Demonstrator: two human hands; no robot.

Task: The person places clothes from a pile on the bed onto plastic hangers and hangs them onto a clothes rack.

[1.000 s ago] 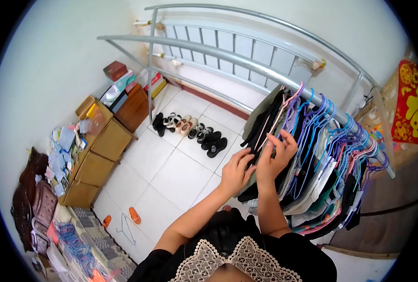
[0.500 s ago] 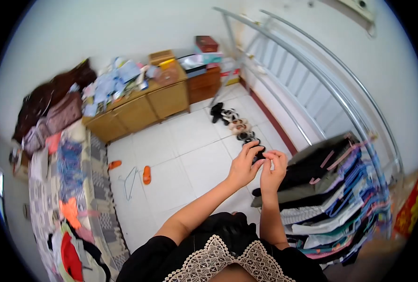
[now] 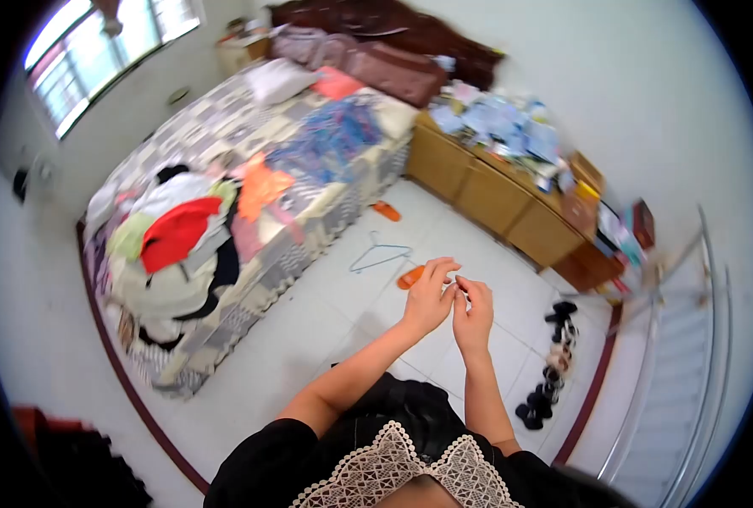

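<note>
My left hand (image 3: pixel 429 296) and my right hand (image 3: pixel 474 315) meet in front of my body, above the tiled floor. The fingers of both are bent, and the thumbs come together at the fingertips. Anything pinched between them is too small to make out. Below and just behind my left hand, an orange slipper (image 3: pixel 409 277) lies on the floor. A light blue clothes hanger (image 3: pixel 380 255) rests on the tiles to the left, apart from my hands.
On the left stands a bed (image 3: pixel 262 284) with a heap of clothes (image 3: pixel 182 237). A wooden cabinet (image 3: pixel 495 199) covered with clutter lines the far wall. A second orange slipper (image 3: pixel 385 211) lies near the bed. Several shoes (image 3: pixel 556 364) form a row by the metal rails (image 3: pixel 707 339).
My view has swung left, bringing the bed and window further in and taking the hanging clothes on the right out. My hands stay together in nearly the same pose.
</note>
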